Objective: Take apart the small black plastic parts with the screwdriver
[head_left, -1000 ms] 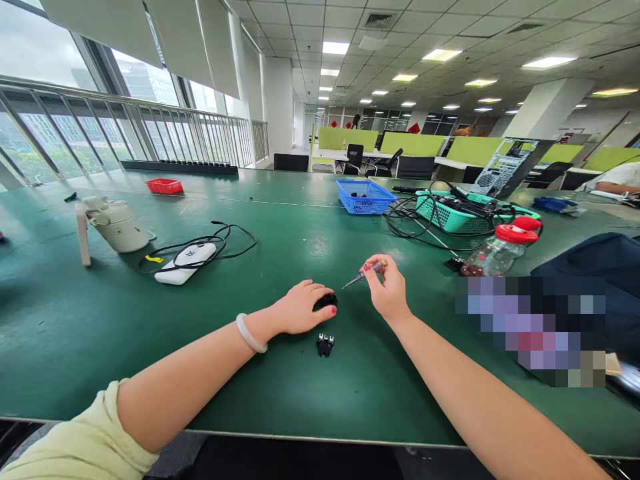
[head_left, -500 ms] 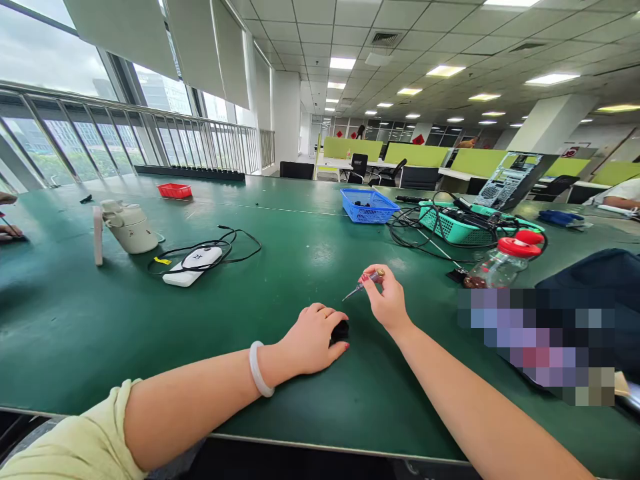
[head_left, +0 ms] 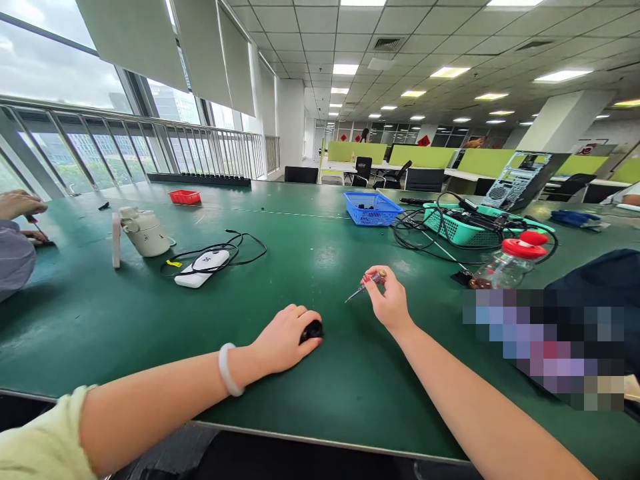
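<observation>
My left hand (head_left: 286, 339), with a pale bangle on the wrist, is closed around a small black rounded object (head_left: 312, 331) resting on the green tabletop (head_left: 320, 393). Most of that object is hidden by the fingers, and its exact kind does not show. To the right, my right hand (head_left: 389, 298) pinches a screwdriver (head_left: 364, 287) by its see-through handle. The thin shaft slants down to the left, its tip just above or at the table, apart from the black object.
A white power bank (head_left: 203, 267) with a black cable and a cream bottle (head_left: 146, 232) stand left. Farther back are a red tray (head_left: 185, 197), a blue basket (head_left: 373, 217) and a green basket (head_left: 465, 233) of cables. A red-lidded jar (head_left: 515, 260) is right. Another person's hand (head_left: 23, 203) shows far left.
My left hand has slid left with the black object, away from the screwdriver tip. My right hand keeps nearly the same pose. The view has shifted slightly, showing more of the person at left.
</observation>
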Action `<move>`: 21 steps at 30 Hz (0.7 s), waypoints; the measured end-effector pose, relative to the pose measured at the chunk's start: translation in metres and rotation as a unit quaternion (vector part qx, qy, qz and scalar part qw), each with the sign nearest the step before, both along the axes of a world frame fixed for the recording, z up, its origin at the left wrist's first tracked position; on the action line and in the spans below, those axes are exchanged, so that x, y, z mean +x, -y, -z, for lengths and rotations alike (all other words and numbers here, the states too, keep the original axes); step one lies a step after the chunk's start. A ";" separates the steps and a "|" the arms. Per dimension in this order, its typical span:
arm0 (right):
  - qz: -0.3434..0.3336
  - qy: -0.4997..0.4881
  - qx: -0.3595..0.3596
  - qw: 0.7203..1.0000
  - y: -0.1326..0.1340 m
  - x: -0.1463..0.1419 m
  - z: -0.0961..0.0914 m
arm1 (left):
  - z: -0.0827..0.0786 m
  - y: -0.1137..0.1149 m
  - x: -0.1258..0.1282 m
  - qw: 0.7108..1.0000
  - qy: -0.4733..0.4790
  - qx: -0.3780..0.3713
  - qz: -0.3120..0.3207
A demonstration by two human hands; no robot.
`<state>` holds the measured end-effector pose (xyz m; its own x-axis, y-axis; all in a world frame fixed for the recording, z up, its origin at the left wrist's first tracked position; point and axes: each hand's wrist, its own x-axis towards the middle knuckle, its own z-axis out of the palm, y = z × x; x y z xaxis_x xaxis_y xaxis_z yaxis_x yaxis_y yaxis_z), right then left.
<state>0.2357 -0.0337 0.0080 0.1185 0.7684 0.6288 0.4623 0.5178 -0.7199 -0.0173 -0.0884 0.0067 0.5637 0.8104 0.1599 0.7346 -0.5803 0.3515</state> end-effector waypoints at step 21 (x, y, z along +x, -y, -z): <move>-0.017 0.015 -0.004 1.000 0.000 -0.007 0.003 | -0.005 -0.038 -0.252 0.938 -0.108 0.031 -0.328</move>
